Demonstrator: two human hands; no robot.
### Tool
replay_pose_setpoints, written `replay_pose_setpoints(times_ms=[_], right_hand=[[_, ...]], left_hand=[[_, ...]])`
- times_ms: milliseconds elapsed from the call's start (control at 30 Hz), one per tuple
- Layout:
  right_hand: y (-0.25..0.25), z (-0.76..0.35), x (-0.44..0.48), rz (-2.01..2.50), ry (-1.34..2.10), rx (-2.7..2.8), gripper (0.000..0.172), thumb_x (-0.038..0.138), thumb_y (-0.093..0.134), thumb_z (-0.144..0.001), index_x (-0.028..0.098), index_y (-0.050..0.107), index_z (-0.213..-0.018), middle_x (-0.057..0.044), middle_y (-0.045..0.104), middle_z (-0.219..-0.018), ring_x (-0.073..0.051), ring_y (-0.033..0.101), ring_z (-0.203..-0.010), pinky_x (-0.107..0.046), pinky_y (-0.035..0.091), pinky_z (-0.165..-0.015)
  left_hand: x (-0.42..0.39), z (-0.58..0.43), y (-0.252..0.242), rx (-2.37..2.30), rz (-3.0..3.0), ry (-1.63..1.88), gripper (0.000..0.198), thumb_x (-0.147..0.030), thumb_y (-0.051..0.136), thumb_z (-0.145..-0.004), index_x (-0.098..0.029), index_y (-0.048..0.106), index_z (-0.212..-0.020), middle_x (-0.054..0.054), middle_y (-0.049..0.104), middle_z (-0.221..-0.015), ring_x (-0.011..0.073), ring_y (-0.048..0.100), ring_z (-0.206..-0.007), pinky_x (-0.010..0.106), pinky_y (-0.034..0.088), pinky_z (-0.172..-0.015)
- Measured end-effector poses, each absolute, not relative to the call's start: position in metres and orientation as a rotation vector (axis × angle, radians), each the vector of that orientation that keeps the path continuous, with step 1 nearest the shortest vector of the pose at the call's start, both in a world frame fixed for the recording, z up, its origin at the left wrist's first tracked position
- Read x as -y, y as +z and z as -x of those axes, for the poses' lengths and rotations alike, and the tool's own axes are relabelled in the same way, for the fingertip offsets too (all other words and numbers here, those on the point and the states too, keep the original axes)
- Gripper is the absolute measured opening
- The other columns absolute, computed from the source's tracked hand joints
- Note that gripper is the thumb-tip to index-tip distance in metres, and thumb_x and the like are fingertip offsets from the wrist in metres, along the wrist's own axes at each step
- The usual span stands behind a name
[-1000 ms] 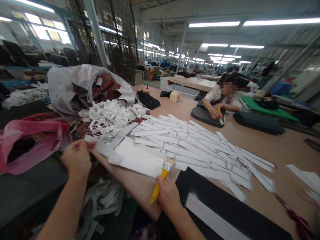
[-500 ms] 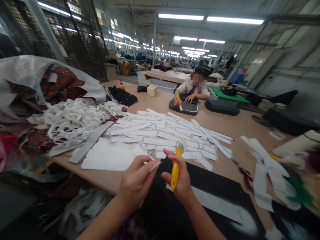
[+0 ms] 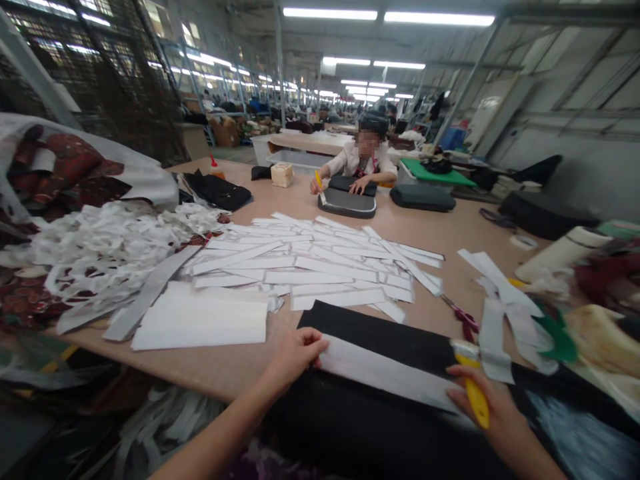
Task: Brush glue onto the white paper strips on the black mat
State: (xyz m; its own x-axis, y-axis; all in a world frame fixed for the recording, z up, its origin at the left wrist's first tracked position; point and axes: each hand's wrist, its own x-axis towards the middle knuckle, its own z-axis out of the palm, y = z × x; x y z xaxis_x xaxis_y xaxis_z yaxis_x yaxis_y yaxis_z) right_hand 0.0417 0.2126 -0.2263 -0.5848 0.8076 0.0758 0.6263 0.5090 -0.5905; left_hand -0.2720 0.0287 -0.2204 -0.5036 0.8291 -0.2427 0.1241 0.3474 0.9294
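A long greyish-white strip [image 3: 385,369] lies across a black sheet [image 3: 373,325] at the table's near edge. My left hand [image 3: 299,350] pinches the strip's left end between thumb and fingers. At its other end is my right hand [image 3: 493,408], closed around a yellow-handled paintbrush [image 3: 476,399] with the bristles pointing up and away. Its thumb and fingertips are at the strip's right end; whether they grip it I cannot tell. Beyond the black sheet, a wide heap of white strips [image 3: 325,275] covers the middle of the table.
White sheets [image 3: 200,320] and a tangle of white offcuts [image 3: 120,250] lie left. Scissors [image 3: 465,320] and loose strips [image 3: 495,333] are on the right. Across the table [image 3: 280,203], a co-worker [image 3: 357,160] brushes a dark padded piece [image 3: 347,204].
My hands, close together before, have moved down and apart to opposite ends of the strip on the black sheet. The brush has gone right with my right hand. The view has shifted right.
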Motion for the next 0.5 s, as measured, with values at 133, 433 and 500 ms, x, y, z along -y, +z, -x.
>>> replay_pose_setpoints(times_ms=[133,433,500], right_hand=[[-0.242,-0.054,-0.219,1.266,0.748,2.342,0.034,0.047,0.055,-0.068,0.022,0.06,-0.092,-0.006,0.063,-0.088,-0.022,0.063,-0.081,-0.03,0.049,-0.07],[-0.257,-0.041,-0.215,1.407,0.838,2.281,0.038,0.049,0.054,-0.064,0.023,0.058,-0.09,-0.002,0.063,-0.077,-0.022,0.062,-0.069,-0.031,0.047,-0.064],[-0.259,-0.042,-0.217,1.437,0.865,2.31,0.042,0.051,0.054,-0.063,0.022,0.058,-0.093,-0.002,0.063,-0.073,-0.021,0.062,-0.065,-0.031,0.047,-0.061]], left_hand=[[-0.028,0.274,-0.241,-1.98,-0.949,1.055,0.014,-0.03,0.058,-0.066,-0.016,0.056,-0.062,0.0,0.057,-0.067,0.0131,0.052,-0.066,0.023,0.038,-0.06],[-0.035,0.282,-0.25,-2.109,-1.028,0.722,0.012,-0.027,0.058,-0.066,-0.016,0.058,-0.062,0.0,0.057,-0.061,0.0139,0.052,-0.06,0.023,0.033,-0.054],[-0.035,0.282,-0.248,-2.132,-1.04,0.683,0.011,-0.026,0.058,-0.066,-0.016,0.058,-0.062,0.0,0.057,-0.062,0.0141,0.053,-0.061,0.023,0.033,-0.054]])
